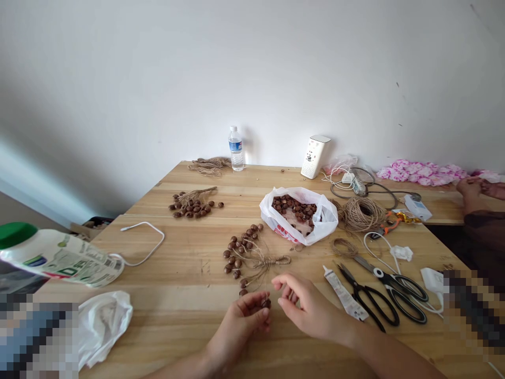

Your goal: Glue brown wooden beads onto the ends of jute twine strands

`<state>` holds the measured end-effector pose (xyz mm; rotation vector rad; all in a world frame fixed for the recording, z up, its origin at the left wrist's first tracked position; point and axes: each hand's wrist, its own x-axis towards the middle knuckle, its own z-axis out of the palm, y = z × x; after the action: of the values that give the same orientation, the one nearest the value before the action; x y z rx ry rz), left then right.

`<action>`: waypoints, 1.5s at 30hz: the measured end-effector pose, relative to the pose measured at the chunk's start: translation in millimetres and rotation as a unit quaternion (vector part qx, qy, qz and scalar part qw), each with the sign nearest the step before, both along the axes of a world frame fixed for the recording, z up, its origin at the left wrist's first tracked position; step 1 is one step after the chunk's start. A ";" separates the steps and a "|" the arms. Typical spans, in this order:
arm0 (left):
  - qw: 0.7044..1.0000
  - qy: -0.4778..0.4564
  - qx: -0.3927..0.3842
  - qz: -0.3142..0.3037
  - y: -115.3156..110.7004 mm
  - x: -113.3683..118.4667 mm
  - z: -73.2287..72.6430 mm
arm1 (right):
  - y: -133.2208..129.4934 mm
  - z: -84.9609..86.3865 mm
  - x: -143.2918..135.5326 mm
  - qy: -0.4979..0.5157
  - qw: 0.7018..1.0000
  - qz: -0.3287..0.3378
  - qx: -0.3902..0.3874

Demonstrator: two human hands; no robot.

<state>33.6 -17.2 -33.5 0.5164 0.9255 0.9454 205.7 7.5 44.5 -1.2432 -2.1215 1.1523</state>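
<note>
Left grip [241, 319] pinches brown bead [266, 303], lower center of frame; right grip [303, 306] just beside, thumb and forefinger parted. Bead (shiny) probably light, hard, slippery; best held by its sides.

You look through one camera worn on your head, facing forward and down over the pale brown wooden surface [177, 310]. Your bare left hand [248, 315] and bare right hand [302, 305] sit near it, low and about central, forearms entering from the bottom edge. Your view runs to the plain pale grey wall [158, 79] and spans from the green-capped white plastic bottle [74, 258] at left to another person's hands [471, 190] at right.
</note>
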 end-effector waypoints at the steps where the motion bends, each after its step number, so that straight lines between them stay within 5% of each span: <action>1: 1.000 -0.002 0.000 -0.001 0.2 0.0 0.3 | -0.3 -2.8 -0.1 -0.011 1.000 0.010 0.005; 16: 0.999 0.009 0.046 -0.024 -1.8 -1.9 -3.4 | 0.3 -25.7 -3.6 -0.068 0.996 0.035 0.038; 27: 0.959 0.164 0.230 -0.027 -4.2 -6.7 -6.4 | 3.6 -47.0 -4.9 -0.005 1.000 -0.025 0.001; 45: 0.937 0.226 0.262 -0.053 -3.1 -9.3 6.4 | 4.2 -58.0 -5.7 -0.032 0.999 -0.015 -0.006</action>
<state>24.2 -20.3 -27.1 1.2684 1.0378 0.9926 200.1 11.6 -13.5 -1.3295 -2.1364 1.1294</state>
